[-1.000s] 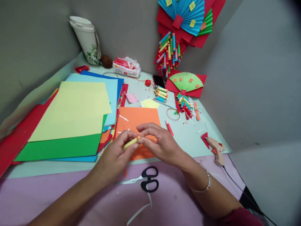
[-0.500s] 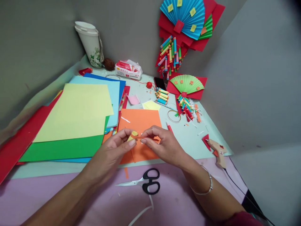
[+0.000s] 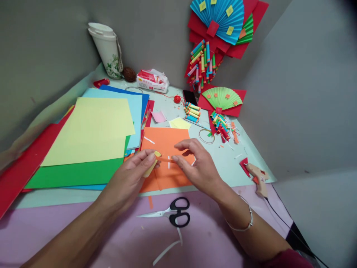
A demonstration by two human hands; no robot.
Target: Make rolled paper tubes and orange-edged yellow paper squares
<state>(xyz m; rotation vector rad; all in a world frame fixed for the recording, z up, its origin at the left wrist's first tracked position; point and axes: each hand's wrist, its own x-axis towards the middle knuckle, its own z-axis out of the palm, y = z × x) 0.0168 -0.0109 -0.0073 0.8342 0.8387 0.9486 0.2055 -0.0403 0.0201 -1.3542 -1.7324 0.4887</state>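
A small yellow paper roll [image 3: 151, 169] is pinched between the thumb and fingers of my left hand [image 3: 129, 174]. From its upper end a thin orange paper strip [image 3: 164, 159] sticks out to the right. My right hand [image 3: 200, 166] hovers at the strip's free end, thumb and fingers spread apart; whether the thumb brushes the strip I cannot tell. Both hands are over an orange sheet [image 3: 167, 138], which carries a few narrow white strips. Nearer me, black-handled scissors [image 3: 174, 212] lie on the pink surface, beside a curled white strip [image 3: 166, 252].
Stacked coloured sheets [image 3: 92, 130] lie at left. A glue gun [image 3: 258, 179] with a cord rests at right. Behind are a white cup [image 3: 106, 50], a tissue pack [image 3: 153, 81], finished paper rolls [image 3: 192, 112], a bangle [image 3: 206, 136] and paper fan decorations [image 3: 223, 97].
My right hand has let go of the orange strip, its fingers opening and moving slightly right and up. The yellow roll is now tilted more upright in my left hand.
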